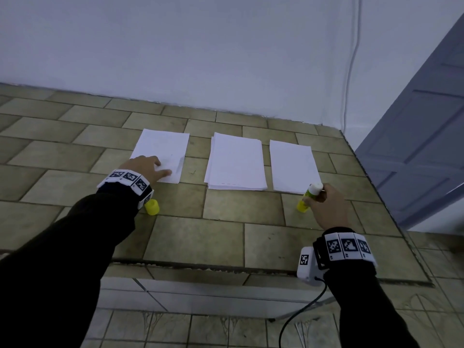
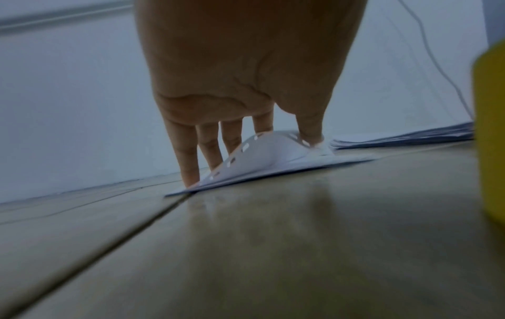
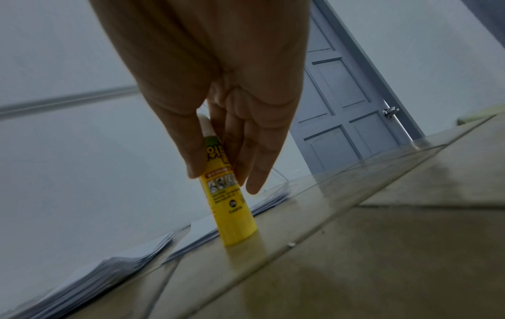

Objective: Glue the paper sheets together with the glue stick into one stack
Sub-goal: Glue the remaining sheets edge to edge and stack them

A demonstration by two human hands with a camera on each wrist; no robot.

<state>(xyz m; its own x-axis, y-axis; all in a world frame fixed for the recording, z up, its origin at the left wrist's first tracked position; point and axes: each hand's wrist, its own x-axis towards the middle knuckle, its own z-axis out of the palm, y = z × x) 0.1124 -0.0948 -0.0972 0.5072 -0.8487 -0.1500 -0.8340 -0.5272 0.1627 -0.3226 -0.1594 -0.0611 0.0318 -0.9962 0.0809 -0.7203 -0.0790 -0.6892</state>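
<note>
Three white paper piles lie side by side on the tiled counter [image 1: 221,237]: a thin left pile [image 1: 163,149], a thicker middle stack [image 1: 236,164] and a right pile [image 1: 292,167]. My left hand [image 1: 160,169] rests on the near corner of the left pile. In the left wrist view its fingertips [image 2: 189,177] and thumb press the top sheet [image 2: 267,151], which arches up between them. My right hand [image 1: 315,195] grips the uncapped yellow glue stick [image 1: 311,194], which stands on the counter just before the right pile. The glue stick [image 3: 232,207] is held between thumb and fingers.
The yellow cap [image 1: 152,207] stands on the counter beside my left wrist and shows at the edge of the left wrist view [image 2: 491,129]. A white wall [image 1: 200,59] runs behind the papers. A grey door [image 1: 426,136] stands at the right. The counter's front edge [image 1: 200,266] is near me.
</note>
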